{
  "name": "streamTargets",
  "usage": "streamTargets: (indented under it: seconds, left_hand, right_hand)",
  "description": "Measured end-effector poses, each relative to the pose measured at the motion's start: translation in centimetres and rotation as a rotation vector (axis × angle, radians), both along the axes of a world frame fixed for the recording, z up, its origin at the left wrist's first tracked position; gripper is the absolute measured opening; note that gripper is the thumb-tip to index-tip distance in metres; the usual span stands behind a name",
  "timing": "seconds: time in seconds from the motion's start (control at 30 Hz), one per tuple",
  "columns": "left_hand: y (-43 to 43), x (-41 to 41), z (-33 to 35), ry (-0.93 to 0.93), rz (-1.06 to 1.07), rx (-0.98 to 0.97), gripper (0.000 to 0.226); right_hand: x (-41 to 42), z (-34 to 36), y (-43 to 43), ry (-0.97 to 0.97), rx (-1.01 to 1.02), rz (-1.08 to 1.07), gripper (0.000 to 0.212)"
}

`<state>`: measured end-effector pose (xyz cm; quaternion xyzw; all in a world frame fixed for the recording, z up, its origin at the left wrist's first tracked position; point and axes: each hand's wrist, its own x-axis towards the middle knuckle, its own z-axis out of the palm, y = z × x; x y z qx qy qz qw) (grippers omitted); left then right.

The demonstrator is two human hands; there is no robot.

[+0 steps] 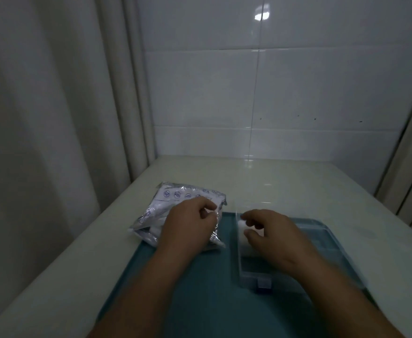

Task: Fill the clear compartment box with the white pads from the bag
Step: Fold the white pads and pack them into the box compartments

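A crinkled clear plastic bag (175, 203) with blue print lies at the left, partly on the tray's far left corner. My left hand (190, 225) rests on it and pinches the bag's plastic edge near its right end. The clear compartment box (251, 276) stands on the tray at the right, its lid raised at the back. My right hand (268, 232) is over the box's left compartment, fingers curled round white pads (242, 236). More white pads sit stacked in that compartment under the hand.
A teal tray (200, 289) covers the near part of the pale counter (285, 176). White tiled wall stands behind; curtains hang along the left side and at the far right edge.
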<state>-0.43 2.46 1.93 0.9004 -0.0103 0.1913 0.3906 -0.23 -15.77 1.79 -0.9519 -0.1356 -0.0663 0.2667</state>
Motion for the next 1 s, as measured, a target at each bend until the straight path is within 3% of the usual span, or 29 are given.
streamTargets:
  seconds: [0.1,0.27,0.43,0.57,0.73,0.87,1.0]
  left_hand:
    - [1.2,-0.5,-0.5,0.012,0.055,-0.023,0.012]
    - [1.9,-0.9,-1.7,-0.039,0.112,-0.164,0.012]
    - [2.1,-0.8,-2.3,-0.077,0.113,-0.177,0.016]
    - [2.4,-1.1,-2.1,-0.104,0.054,-0.07,0.014]
    - [2.8,-1.0,-2.0,-0.056,0.017,0.191,0.04]
    - [3.0,-0.1,-2.9,-0.075,0.004,0.369,0.04]
    - [3.4,0.5,-3.9,-0.086,0.0,0.409,0.037]
  right_hand:
    - [-0.5,0.0,1.1,-0.017,-0.003,0.102,0.04]
    - [-0.3,-0.7,2.3,-0.046,-0.217,0.272,0.029]
    - [-0.1,-1.4,2.5,0.02,-0.388,0.302,0.039]
    - [0.3,-1.7,2.5,0.023,-0.376,0.285,0.045]
    - [0.4,-1.8,2.2,0.011,-0.198,0.274,0.056]
    - [0.4,-1.8,2.2,0.015,-0.136,0.283,0.06]
    - [0.2,-1.6,2.1,0.017,-0.157,0.297,0.059]
